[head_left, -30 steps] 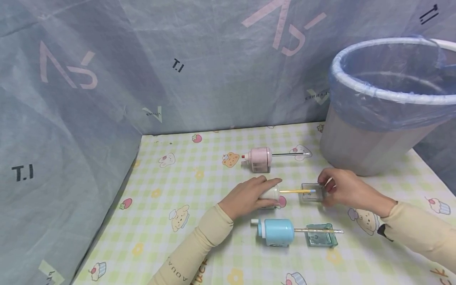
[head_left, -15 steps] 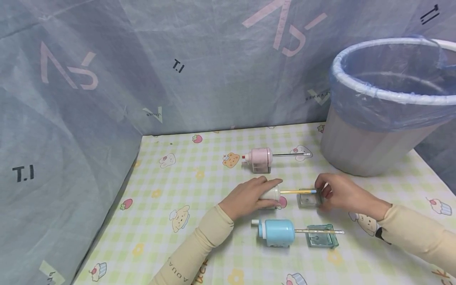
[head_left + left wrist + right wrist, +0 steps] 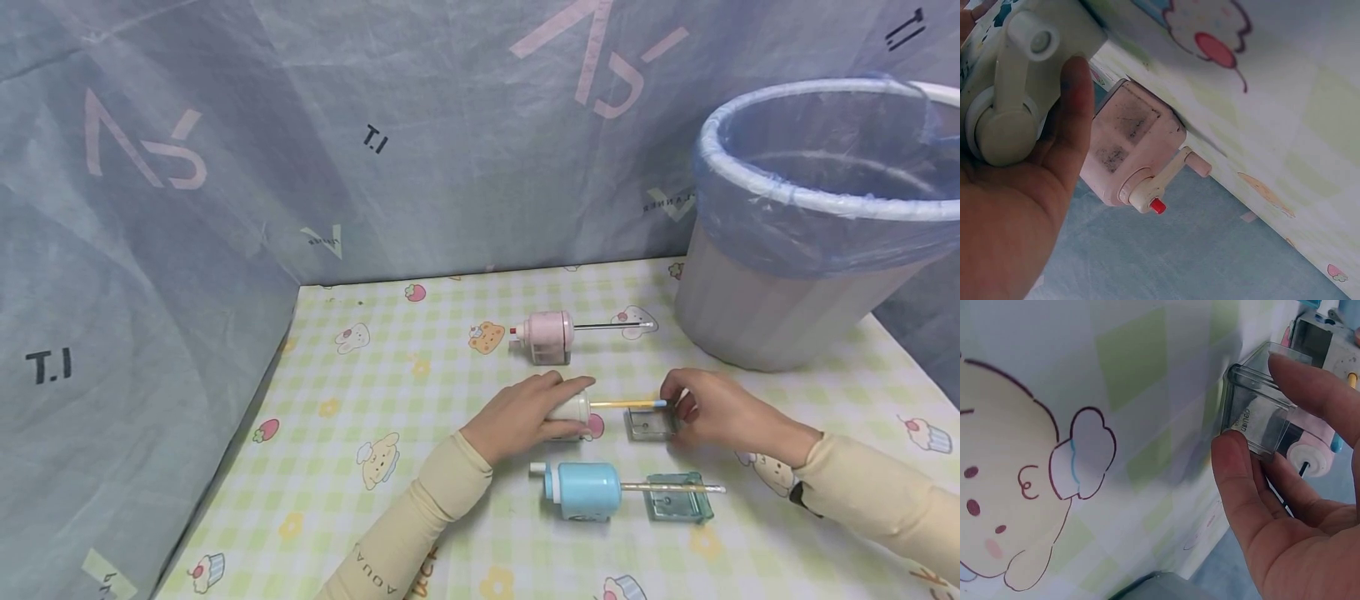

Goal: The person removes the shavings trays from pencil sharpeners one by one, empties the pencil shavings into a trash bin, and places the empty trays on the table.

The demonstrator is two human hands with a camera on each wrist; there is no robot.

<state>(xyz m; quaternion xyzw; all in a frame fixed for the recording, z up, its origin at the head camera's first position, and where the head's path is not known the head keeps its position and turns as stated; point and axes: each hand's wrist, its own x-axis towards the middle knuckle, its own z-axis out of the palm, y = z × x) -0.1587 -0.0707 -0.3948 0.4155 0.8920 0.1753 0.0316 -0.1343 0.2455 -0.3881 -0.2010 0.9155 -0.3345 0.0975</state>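
Observation:
My left hand [image 3: 525, 415] grips a white crank pencil sharpener [image 3: 572, 408] on the table, its fingers hiding much of the body. A yellow pencil [image 3: 622, 404] sticks out of its right side. In the left wrist view the sharpener's crank handle [image 3: 1029, 37] shows beside the thumb. My right hand [image 3: 720, 412] pinches a clear shavings drawer [image 3: 651, 423] by its right end, just under the pencil's tip. The right wrist view shows the drawer [image 3: 1257, 412] between thumb and fingers, with the sharpener's open slot [image 3: 1313, 340] beyond it.
A pink sharpener [image 3: 549, 337] with a dark pencil stands behind. Nearer the front stands a blue sharpener [image 3: 588, 490] with a patterned pencil, its teal drawer [image 3: 678, 498] lying under the pencil's end. A large bin [image 3: 765, 292] with a blue liner rises at the back right.
My right hand has shifted a little left and nearer the front with the clear drawer, slowing in the last half second. My left hand and the white sharpener stay in place.

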